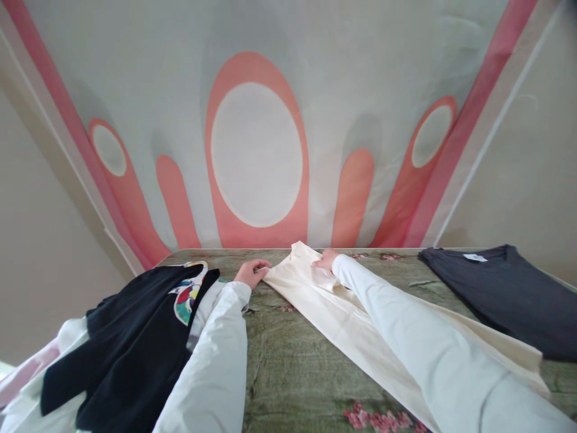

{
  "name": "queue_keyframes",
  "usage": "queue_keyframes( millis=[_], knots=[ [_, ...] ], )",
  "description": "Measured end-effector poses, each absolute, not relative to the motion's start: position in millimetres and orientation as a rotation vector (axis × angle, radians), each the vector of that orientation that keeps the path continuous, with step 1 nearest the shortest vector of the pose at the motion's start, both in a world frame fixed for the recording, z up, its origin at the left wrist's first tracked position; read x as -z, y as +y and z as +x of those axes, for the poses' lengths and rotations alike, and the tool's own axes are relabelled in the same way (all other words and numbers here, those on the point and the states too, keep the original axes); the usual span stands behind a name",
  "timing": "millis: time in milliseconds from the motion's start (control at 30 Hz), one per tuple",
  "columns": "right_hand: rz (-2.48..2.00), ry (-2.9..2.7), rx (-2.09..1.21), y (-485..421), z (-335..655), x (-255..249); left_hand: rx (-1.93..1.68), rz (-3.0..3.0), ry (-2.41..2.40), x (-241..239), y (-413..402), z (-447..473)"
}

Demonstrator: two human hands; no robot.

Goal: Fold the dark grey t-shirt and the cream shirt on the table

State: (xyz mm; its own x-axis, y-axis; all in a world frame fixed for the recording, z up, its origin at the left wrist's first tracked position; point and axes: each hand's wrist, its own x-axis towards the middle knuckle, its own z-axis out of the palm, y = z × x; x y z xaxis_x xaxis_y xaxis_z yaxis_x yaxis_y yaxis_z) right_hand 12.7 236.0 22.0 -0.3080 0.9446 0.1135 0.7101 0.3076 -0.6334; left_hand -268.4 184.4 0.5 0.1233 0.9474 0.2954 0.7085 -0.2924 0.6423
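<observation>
A cream garment (324,307) lies lengthwise across the table, running from the far edge toward the near right. My left hand (252,272) pinches the left corner of its far end between thumb and fingers. Over the same end, my right hand (326,260) grips the cloth, fingers partly hidden by folds and turned away from me. The right sleeve covers part of the garment's middle. Whether it is a top or trousers, I cannot tell.
A pile of clothes on the left has a black garment (135,337) with a colourful print on top. On the right lies a folded dark grey T-shirt (509,294). The wood-patterned table (279,367) with pink flowers meets a grey and pink backdrop (320,120).
</observation>
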Motion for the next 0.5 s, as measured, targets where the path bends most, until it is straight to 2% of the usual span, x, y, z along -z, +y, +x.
queue_keyframes(
  millis=[100, 300, 500],
  knots=[
    [-1.499, -2.089, -0.624, 240, 15, -10, -0.993, 2.035, 1.596, 0, 185, -266],
    [-1.235, -1.865, -0.580, 246, 26, 8, -1.026, 2.117, 1.664, 4, 187, -266],
    [-1.391, -1.869, -0.574, 256, 31, 30, -0.850, 2.231, 1.931, 9, 191, -262]
  ],
)
